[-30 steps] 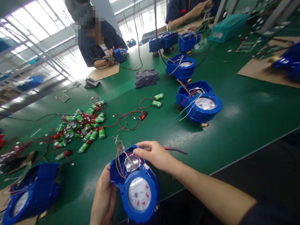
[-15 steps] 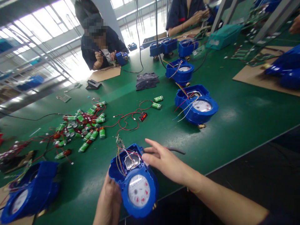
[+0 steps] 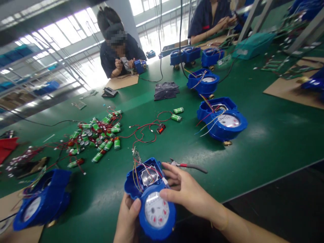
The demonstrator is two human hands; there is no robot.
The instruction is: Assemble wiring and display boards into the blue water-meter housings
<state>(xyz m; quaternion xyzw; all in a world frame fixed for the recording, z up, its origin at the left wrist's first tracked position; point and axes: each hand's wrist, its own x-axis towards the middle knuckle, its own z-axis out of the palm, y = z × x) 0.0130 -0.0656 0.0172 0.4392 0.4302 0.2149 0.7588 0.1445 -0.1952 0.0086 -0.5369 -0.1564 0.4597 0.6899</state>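
Observation:
A blue water meter (image 3: 170, 216) with a white dial is tilted toward me at the near edge of the table. Inside its open compartment sits a silvery part with coloured wires, and a small circuit board (image 3: 136, 155) stands up on wires at its far side. My left hand (image 3: 128, 216) grips the meter's left side, thumb on the rim. On the right side rests my right hand (image 3: 186, 194), its thumb at the dial's edge and its fingers along the casing. Just beyond those fingers lie cutting pliers (image 3: 193, 166) with red and grey handles.
Green batteries (image 3: 101, 135) with red wires lie heaped at left, near a small lit red display (image 3: 161, 129). Another meter (image 3: 43, 202) is at near left; a wired one (image 3: 222, 119) stands at right. A grey cloth (image 3: 166, 91) and co-workers are farther back.
My right hand has come down onto the meter's right side, thumb now at the dial. My left thumb now shows on the rim. The whole view has shifted, uncovering the pliers' jaws.

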